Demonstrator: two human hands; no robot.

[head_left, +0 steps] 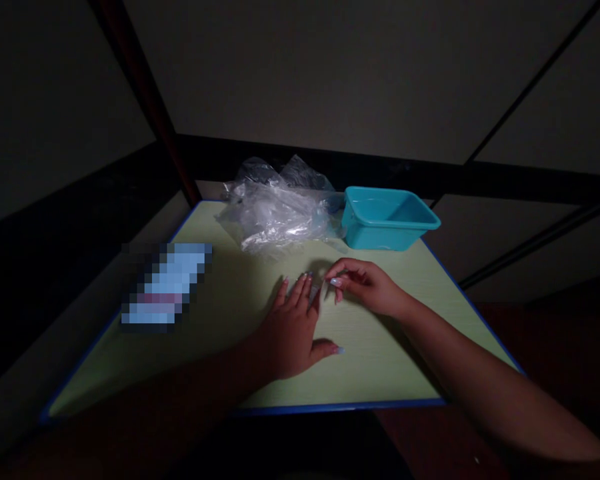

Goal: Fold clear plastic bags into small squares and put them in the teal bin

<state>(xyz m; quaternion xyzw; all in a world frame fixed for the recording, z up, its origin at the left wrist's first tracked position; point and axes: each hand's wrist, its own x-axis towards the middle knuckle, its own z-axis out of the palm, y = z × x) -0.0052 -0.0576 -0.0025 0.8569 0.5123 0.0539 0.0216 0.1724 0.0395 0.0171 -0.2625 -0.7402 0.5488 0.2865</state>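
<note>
My left hand (293, 330) lies flat on the pale green table (380, 360), fingers spread and thumb stuck out to the right. Something thin and clear, like a piece of plastic film (323, 293), shows beside its fingertips and is partly hidden under them. My right hand (365, 285) pinches the raised edge of this film between thumb and index finger, just right of the left hand. Beyond both hands sits a crumpled heap of clear plastic bags (280, 210).
A turquoise plastic tub (387, 230) stands at the back right, against the bags. At the left edge lies a phone-shaped bright object (167, 287), blurred by pixels. The table has a blue rim (350, 405); walls rise behind it. The room is dim.
</note>
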